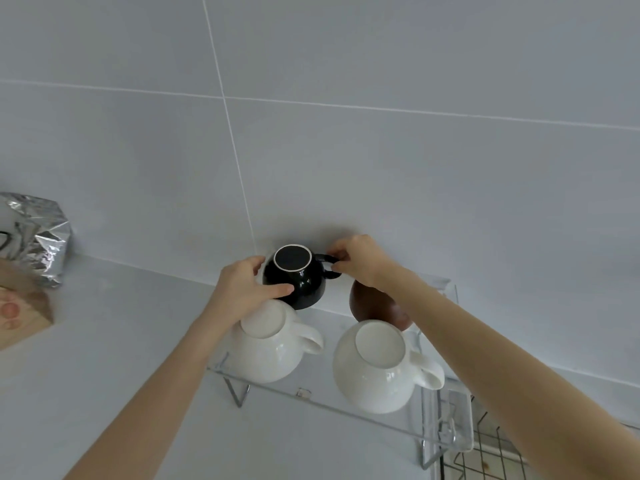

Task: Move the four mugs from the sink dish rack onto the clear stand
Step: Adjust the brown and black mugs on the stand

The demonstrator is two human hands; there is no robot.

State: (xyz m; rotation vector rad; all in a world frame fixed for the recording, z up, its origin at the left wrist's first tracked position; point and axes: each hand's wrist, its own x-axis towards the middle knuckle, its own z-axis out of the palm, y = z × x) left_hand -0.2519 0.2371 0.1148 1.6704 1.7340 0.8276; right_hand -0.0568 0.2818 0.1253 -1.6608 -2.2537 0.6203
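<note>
On the clear stand (346, 408), against the tiled wall (381, 150), 4 mugs sit upside down in 2 rows. Back left: black mug (294, 277), base up, handle pointing right. Back right: brown mug (372, 306), partly hidden by the right forearm. Front row: 2 white mugs, left (268, 348) and right (375, 367), handles pointing right, toward the stand's right end.

Left hand (242, 292) cups the black mug's left side, thumb across its front, fingers curled around the back. Right hand (360, 259) pinches the black mug's handle between thumb and fingers. Both hands closed on this mug; whether it rests on the stand or is just above it, cannot tell.

White left mug sits directly in front of and touching or nearly touching the black mug; left wrist passes over it. Wall close behind the back row.

Left of the stand the table (121, 341) is open; foil bag (38, 233) and wooden block (20, 317) lie well apart at far left. Wire rack (491, 459) shows just beyond the stand's right end.
</note>
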